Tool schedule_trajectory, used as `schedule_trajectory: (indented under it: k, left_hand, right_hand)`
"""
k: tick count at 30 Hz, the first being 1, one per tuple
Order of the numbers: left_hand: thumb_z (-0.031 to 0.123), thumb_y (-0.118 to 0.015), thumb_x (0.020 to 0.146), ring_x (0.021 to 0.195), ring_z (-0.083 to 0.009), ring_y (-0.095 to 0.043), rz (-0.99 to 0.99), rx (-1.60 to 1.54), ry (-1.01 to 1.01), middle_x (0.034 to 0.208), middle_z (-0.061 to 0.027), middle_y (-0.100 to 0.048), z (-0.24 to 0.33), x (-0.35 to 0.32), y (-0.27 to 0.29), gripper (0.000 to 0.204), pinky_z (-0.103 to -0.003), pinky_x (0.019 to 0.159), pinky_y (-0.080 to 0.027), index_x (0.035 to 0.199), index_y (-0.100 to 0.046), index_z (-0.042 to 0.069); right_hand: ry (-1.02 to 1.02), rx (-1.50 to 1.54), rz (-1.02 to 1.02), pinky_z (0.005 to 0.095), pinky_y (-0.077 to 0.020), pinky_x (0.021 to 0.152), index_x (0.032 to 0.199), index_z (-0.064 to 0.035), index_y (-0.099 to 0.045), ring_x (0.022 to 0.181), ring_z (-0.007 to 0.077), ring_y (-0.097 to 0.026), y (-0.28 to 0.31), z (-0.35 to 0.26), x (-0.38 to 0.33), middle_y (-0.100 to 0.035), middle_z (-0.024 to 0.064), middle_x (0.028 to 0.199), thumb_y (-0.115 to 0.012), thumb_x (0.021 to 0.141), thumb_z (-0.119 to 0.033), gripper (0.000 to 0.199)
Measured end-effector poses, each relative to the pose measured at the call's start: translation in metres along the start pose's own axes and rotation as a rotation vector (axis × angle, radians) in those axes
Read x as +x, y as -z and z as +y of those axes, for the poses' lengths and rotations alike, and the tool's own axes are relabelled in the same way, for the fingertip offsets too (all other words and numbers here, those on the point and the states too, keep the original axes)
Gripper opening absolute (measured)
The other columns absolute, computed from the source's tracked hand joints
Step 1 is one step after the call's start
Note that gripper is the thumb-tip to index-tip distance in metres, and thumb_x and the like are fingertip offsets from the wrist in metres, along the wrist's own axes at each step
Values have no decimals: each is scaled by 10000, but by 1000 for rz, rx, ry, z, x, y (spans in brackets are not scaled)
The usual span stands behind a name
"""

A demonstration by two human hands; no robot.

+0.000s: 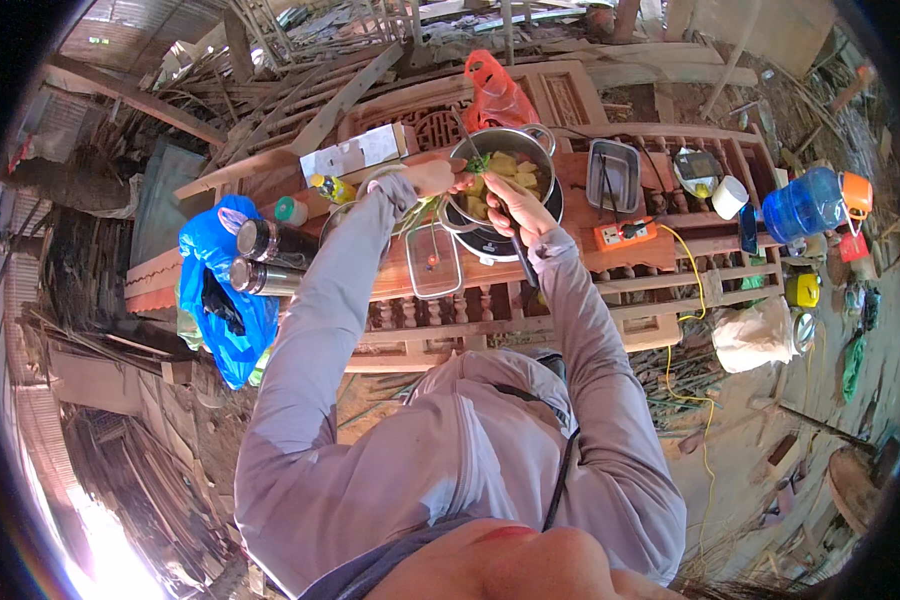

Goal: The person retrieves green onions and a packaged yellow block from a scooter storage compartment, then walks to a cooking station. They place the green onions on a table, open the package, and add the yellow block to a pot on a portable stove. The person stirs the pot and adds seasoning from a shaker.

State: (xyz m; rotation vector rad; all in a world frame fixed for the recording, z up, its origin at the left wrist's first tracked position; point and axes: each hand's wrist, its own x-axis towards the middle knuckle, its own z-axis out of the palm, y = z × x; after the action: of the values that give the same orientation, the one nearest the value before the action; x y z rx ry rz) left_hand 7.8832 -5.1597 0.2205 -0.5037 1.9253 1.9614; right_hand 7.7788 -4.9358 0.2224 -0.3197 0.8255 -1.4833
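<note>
A steel pot (543, 150) holding yellow chunks (505, 165), which look like potato, stands on a round black cooker (490, 246). My left hand (438, 178) is closed at the pot's left rim, around a bunch of green onions (425, 212); pale stalks hang below it and green tops (479, 161) show over the pot. Over the near right rim, my right hand (523, 208) is closed on a long dark-handled tool (522, 262). The tool's working end is hidden by my fingers. A thin utensil handle (461, 127) leans out of the pot's far left side.
A clear rectangular container (434, 262) sits near the left of the cooker. To the right are a metal tray (613, 176), an orange power strip (625, 235) and its yellow cord (694, 268). Flasks (270, 243), a blue bag (210, 290) and a white box (355, 150) stand left.
</note>
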Motion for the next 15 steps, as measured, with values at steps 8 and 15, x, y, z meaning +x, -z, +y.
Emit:
schedule_trajectory:
  k: [8, 15]
  left_hand:
    - [270, -505, 1008, 687, -75, -367, -412, -160, 226, 790, 68, -419, 44, 9, -7, 182, -237, 610, -343, 937, -515, 102]
    - [255, -488, 1005, 720, -107, -456, -73, 383, 234, 854, 26, -516, 22, 24, -11, 209, -267, 616, -394, 1006, -544, 53]
  right_hand:
    - [75, -17, -46, 224, -296, 342, 1147, -174, -535, 435, 55, -442, 12, -2, -4, -447, -47, 711, -652, 920, -372, 323]
    - [88, 24, 166, 232, -288, 349, 1089, -127, -573, 417, 77, -432, 1, 7, 16, -508, -30, 660, -701, 887, -357, 332]
